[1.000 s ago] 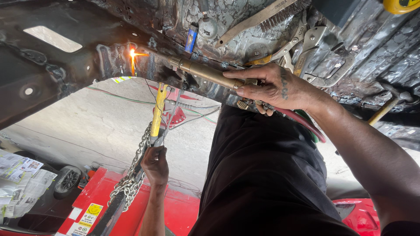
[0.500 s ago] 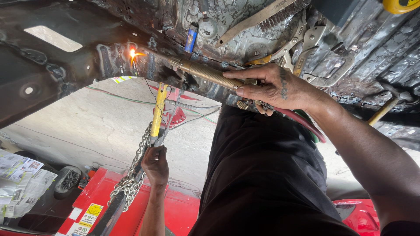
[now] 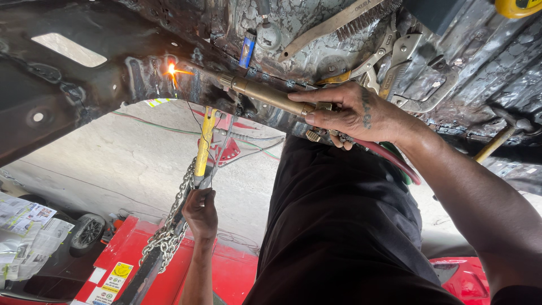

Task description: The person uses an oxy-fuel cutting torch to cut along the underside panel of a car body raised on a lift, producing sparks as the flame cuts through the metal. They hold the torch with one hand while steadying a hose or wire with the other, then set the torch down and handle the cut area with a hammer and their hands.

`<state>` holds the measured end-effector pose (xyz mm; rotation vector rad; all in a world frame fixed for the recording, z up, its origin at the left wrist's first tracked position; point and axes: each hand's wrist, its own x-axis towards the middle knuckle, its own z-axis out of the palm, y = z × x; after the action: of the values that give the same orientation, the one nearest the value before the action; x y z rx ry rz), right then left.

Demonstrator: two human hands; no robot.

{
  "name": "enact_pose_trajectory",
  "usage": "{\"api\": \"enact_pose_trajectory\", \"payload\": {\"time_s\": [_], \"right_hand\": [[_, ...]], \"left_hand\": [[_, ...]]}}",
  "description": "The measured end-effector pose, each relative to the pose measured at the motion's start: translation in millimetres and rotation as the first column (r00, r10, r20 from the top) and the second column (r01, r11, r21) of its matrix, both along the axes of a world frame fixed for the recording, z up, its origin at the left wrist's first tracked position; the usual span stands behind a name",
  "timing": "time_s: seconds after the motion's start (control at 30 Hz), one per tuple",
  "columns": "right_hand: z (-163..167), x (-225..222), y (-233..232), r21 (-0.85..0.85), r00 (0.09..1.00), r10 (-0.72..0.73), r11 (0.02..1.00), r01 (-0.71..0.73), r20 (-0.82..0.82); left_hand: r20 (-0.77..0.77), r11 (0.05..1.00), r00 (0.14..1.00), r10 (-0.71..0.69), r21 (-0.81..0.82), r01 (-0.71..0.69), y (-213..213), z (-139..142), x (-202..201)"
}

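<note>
While the brass torch is gripped in the right hand, its fingers clamped round the handle at centre right of the frame, a flame is being played on the dark sheet-metal panel at upper left. The step in hand is judged to be heating or brazing of one spot on that panel. Lower in the frame, at centre left, the left hand is closed on a thin rod that is held up toward the heated spot, beside a yellow-handled tool and a steel chain hanging over red equipment. For the next move, a steady flame on the glowing point and a careful feed of the rod to it would be called for, it is judged.

Counted: one torch, one flame, one rod, one chain, two hands. Farther back, at upper right, one wire brush, locking pliers (at least one pair; more cannot be told apart), one small blue lighter and one hammer handle are seen lying on the panel.
</note>
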<state>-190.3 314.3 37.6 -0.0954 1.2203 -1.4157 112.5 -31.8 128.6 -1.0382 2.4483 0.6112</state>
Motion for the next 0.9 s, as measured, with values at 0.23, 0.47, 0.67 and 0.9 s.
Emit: {"api": "enact_pose_trajectory", "payload": {"time_s": [0.23, 0.47, 0.67, 0.9], "right_hand": [[-1.2, 2.8, 0.1, -0.011, 1.0, -0.016, 1.0, 0.016, 0.015], [-5.5, 6.1, 0.6, -0.033, 0.999, -0.025, 0.999, 0.024, -0.021], [-7.9, 7.0, 0.4, -0.013, 0.999, -0.008, 1.0, 0.007, -0.037], [-8.8, 8.1, 1.5, -0.04, 0.999, -0.02, 0.999, 0.018, -0.043]], "left_hand": [[0.001, 1.0, 1.0, 0.018, 0.019, -0.018, 2.0, 2.0, -1.0], [-0.009, 1.0, 1.0, 0.007, 0.01, -0.007, 3.3, 2.1, -0.9], [-0.023, 1.0, 1.0, 0.013, 0.012, -0.012, 2.0, 0.6, 1.2], [-0.034, 1.0, 0.999, 0.011, 0.015, -0.01, 1.5, -0.6, 2.9]]}}
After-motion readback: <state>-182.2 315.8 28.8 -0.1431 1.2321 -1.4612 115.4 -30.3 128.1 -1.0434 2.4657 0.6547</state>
